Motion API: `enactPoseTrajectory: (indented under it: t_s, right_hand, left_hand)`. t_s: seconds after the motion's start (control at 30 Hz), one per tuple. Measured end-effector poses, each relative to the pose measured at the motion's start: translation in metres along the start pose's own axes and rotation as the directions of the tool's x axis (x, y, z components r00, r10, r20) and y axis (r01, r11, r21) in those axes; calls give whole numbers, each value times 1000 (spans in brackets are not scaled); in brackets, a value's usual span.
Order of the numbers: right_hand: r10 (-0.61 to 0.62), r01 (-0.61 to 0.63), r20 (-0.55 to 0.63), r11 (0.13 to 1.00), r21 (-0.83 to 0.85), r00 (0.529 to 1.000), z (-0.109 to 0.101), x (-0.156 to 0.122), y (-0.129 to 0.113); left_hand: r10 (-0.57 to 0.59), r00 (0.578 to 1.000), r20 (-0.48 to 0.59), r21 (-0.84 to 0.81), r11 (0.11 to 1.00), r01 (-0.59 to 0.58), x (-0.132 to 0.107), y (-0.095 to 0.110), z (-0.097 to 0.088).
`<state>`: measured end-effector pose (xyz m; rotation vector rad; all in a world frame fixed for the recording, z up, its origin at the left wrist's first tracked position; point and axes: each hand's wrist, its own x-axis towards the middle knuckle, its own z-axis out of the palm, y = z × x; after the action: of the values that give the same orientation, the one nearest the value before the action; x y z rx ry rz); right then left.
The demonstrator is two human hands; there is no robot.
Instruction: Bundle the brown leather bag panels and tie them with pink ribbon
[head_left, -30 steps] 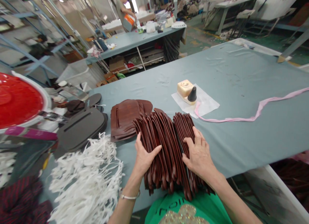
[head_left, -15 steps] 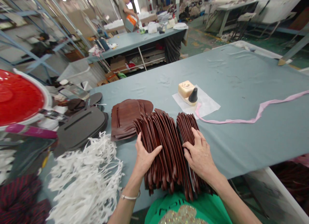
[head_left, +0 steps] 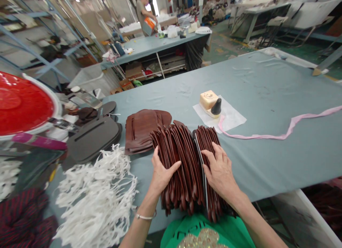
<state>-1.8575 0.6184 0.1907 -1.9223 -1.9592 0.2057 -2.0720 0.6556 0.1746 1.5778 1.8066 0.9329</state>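
The pieces [head_left: 187,162] are brown, the ribbon [head_left: 300,117] pink.

Edges, overlaps and blur take their share

Most fingers of the left hand [head_left: 161,175] are hidden behind the brown stack [head_left: 184,166], while the right hand [head_left: 221,173] covers part of its right section. The bottom edge cuts off both forearms and the green shirt [head_left: 240,232], whose lettering is only partly visible. At the left edge, the red basin [head_left: 24,105] and, lower down, the striped cloth [head_left: 24,216] are cropped. The pink ribbon [head_left: 291,125] runs out at right. Near the top, a table hides a blurred co-worker's [head_left: 141,13] legs; print on the box [head_left: 149,25] they hold is too small to read.
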Motion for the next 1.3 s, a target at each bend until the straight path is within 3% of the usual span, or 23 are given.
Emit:
enactPoseTrajectory:
  t_s: [0.83, 1.3]
  right_hand:
    - [-39, 39, 1, 995, -95, 999, 4, 7, -23]
    - [19, -17, 39, 997, -73, 999, 6, 14, -32]
  left_hand:
    - [-5, 1000, 0, -46, 999, 5, -1, -3, -2]
    - [-17, 1000, -16, -88, 996, 16, 0, -4, -2]
